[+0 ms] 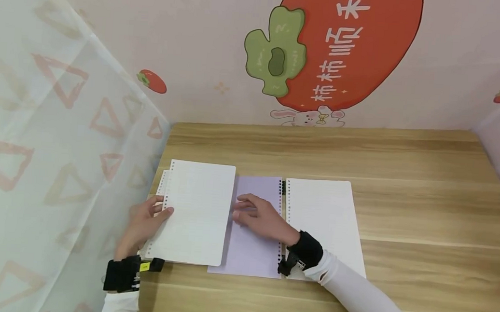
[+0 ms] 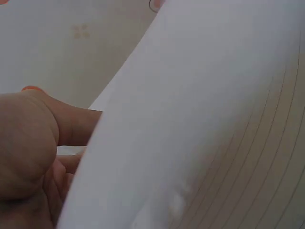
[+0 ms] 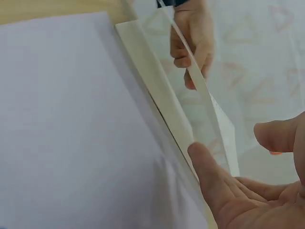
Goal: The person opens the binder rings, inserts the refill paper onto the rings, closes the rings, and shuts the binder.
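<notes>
Left grip [image 1: 142,223] pinching a raised white sheet [image 1: 196,210], right grip [image 1: 267,219] reaching across

Two hands are working above one wooden desk [image 1: 426,187]. The left grip is pinching the white sheet by its punched left edge, thumb on top, fingers behind; whether one leaf or several are being held, the pictures are not telling. The right grip is holding nothing: its fingers are curving loosely and its thumb is standing apart, just beside the sheet's right edge.

Four paper pieces are showing. The pinched sheet is hovering tilted at the left, over a second white layer [image 1: 162,183] that is peeking out along its left side. One purple cover [image 1: 252,253] is lying in the middle, and one white punched page [image 1: 324,209] is lying to its right, with a black binding piece [image 1: 283,187] showing between them.

The raised sheet is hiding most of the layer beneath and overlapping the cover's left part. The right sleeve [image 1: 354,289] and one of two black wristbands [image 1: 306,249] are blocking the page's lower portion. Behind the desk, a backdrop [image 1: 214,42] is showing one big red fruit [image 1: 370,53]; triangles are patterning the left wall [image 1: 59,138].
</notes>
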### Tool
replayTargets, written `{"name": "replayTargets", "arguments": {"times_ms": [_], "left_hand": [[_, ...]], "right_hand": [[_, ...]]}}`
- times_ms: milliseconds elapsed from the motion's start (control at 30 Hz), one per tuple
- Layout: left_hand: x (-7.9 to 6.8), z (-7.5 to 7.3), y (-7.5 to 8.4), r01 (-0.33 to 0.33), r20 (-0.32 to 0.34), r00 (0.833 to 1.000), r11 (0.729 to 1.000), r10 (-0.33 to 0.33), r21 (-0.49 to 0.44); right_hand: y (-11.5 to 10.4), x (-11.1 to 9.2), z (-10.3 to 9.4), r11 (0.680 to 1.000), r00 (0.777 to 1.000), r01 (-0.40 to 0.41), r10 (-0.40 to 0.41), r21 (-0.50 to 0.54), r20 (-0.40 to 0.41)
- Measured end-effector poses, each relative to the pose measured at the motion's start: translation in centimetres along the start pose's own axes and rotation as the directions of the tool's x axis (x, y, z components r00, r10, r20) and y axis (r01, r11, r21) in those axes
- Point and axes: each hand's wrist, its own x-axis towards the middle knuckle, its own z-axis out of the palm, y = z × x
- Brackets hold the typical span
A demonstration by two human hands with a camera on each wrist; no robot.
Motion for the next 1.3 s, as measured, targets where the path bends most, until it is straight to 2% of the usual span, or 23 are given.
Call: {"name": "replayTargets", "arguments": {"times_ms": [133, 300, 500, 700, 833, 1067, 1167, 1300], "left_hand": [[0.2, 2.4, 1.0, -0.043, 0.036, 0.998, 0.992, 0.047, -0.122], [0.3, 5.1, 2.0, -0.096, 0.048, 0.993, 0.969, 0.109, -0.228], [-0.2, 7.4, 3.5, -0.113, 0.074, 0.988, 0.96, 0.136, -0.258], [-0.7, 9.4, 5.0, -0.17, 0.094, 0.976, 0.961, 0.194, -0.218], [-0.7, 11.1, 6.2, -0.255, 0.085, 0.958, 0.95, 0.273, -0.178], [-0.8, 14.1, 8.0, -0.34, 0.104, 0.931, 0.934, 0.351, -0.108], [-0.8, 15.2, 8.7, -0.383, 0.137, 0.909, 0.919, 0.393, -0.092], [-0.6, 16.6, 9.6, -0.447, 0.186, 0.872, 0.892, 0.452, -0.069]], "right_hand": [[0.1, -0.5, -1.0, 0.989, 0.997, -0.064, 0.068, 0.13, -0.023], [0.6, -1.1, -2.1, 0.985, 0.989, -0.074, 0.092, 0.155, -0.116], [1.0, -2.5, -4.1, 0.985, 0.972, -0.08, 0.11, 0.15, -0.207], [1.5, -4.7, -6.6, 0.991, 0.961, -0.092, 0.114, 0.096, -0.251], [1.7, -6.3, -8.5, 0.992, 0.945, -0.115, 0.123, 0.043, -0.304], [2.6, -9.0, -11.3, 0.988, 0.917, -0.155, 0.143, -0.001, -0.372], [3.0, -10.3, -12.2, 0.987, 0.906, -0.159, 0.144, -0.005, -0.398], [3.4, -12.1, -13.4, 0.987, 0.895, -0.158, 0.139, -0.01, -0.423]]}}
